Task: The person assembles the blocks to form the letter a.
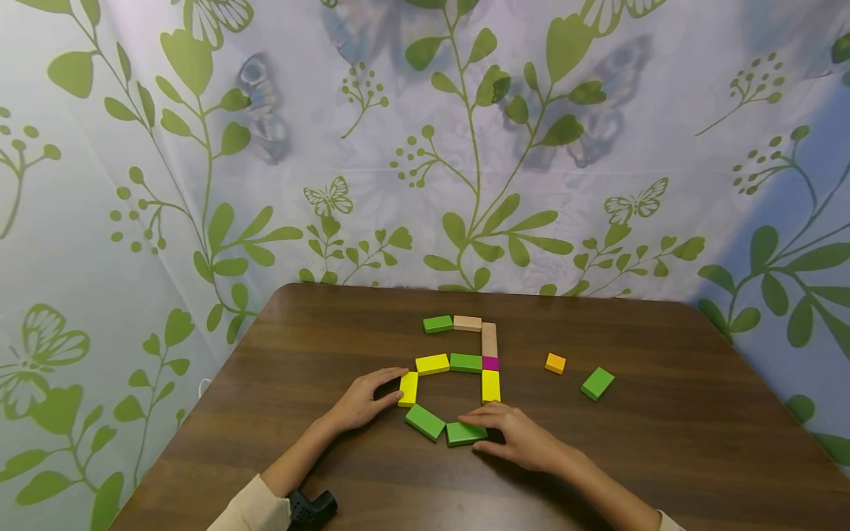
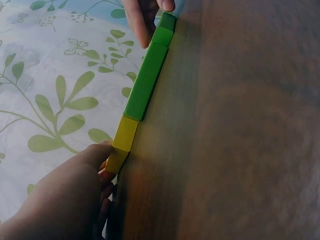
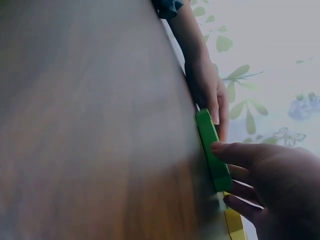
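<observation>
On the brown table several blocks lie in an outline with a loop at its near end. My left hand (image 1: 364, 398) grips the yellow block (image 1: 408, 389) on the loop's left side, index finger at its far end and thumb low on its outer side. With thumb on the near face and fingers over the far side, my right hand (image 1: 521, 436) pinches the green block (image 1: 461, 434) at the loop's near end. Another green block (image 1: 425, 422) lies between these two. Above my right fingers lies a second yellow block (image 1: 491, 386), below a small magenta block (image 1: 490, 363).
A yellow block (image 1: 432, 364) and a green block (image 1: 466, 362) form the loop's far side. Beyond are a green block (image 1: 437, 324) and two tan blocks (image 1: 468, 323). An orange block (image 1: 555, 363) and a loose green block (image 1: 598, 383) lie to the right. A patterned curtain (image 1: 372, 147) hangs behind.
</observation>
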A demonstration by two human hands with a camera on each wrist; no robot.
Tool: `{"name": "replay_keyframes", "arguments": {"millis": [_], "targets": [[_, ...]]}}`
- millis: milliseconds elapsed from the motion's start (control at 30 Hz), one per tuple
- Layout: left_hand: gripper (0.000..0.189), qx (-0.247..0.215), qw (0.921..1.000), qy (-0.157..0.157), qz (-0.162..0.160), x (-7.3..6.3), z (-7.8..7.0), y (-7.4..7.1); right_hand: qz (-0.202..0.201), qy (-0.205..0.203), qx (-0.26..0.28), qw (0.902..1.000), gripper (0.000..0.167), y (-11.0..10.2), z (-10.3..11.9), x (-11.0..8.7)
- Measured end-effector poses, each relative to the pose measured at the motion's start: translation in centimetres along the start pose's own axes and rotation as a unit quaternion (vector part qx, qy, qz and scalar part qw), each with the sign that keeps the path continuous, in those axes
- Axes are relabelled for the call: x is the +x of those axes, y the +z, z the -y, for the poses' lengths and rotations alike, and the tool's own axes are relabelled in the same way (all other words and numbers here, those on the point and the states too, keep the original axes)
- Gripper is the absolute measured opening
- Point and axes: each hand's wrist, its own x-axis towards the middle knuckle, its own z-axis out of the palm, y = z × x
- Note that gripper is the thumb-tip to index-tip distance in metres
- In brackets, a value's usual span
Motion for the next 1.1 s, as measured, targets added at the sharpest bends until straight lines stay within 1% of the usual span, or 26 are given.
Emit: {"name": "replay_keyframes", "arguments": {"millis": [100,200,367,500,633,733,833,967,1033,1100], "targets": [[0.044,0.0,1.0,0.009,-0.003,-0.1,-0.1,0.0,-0.008,0.001,-0.009,0.9999,0.045,0.4,0.2,0.2],[0.044,0.0,0.9999,0.014,-0.005,-0.1,-0.1,-0.1,-0.02,-0.006,-0.014,0.9997,0.046,0.7,0.3,0.5],[0.045,0.0,1.0,0.009,-0.002,0.0,0.1,0.0,-0.031,-0.005,-0.012,0.9994,0.045,1.0,0.6,0.8],[0.045,0.0,0.9999,0.015,-0.006,0.0,0.2,0.1,-0.036,0.001,-0.008,0.9993,0.046,1.3,0.8,1.0],[0.047,-0.01,0.9998,0.01,-0.014,0.1,0.3,0.0,-0.043,0.001,-0.001,0.9991,0.047,1.4,0.9,1.2],[0.047,-0.022,0.9994,-0.001,-0.025,0.3,0.4,-0.1,-0.047,0.0,0.001,0.9989,0.047,1.3,0.9,1.5],[0.046,-0.025,0.9987,-0.007,-0.045,0.9,0.4,-0.2,-0.058,0.007,0.003,0.9983,0.047,0.8,0.7,2.1],[0.044,-0.026,0.9969,-0.014,-0.073,2.4,0.3,0.0,-0.085,0.028,0.016,0.9959,0.047,-0.2,0.1,3.4],[0.044,-0.03,0.9962,-0.018,-0.08,3.3,0.1,0.2,-0.103,0.043,0.015,0.9937,0.047,-0.7,-0.6,4.1],[0.045,-0.03,0.9963,-0.018,-0.079,4.3,-0.1,0.6,-0.121,0.064,0.008,0.9906,0.046,-1.0,-1.5,4.8]]}}
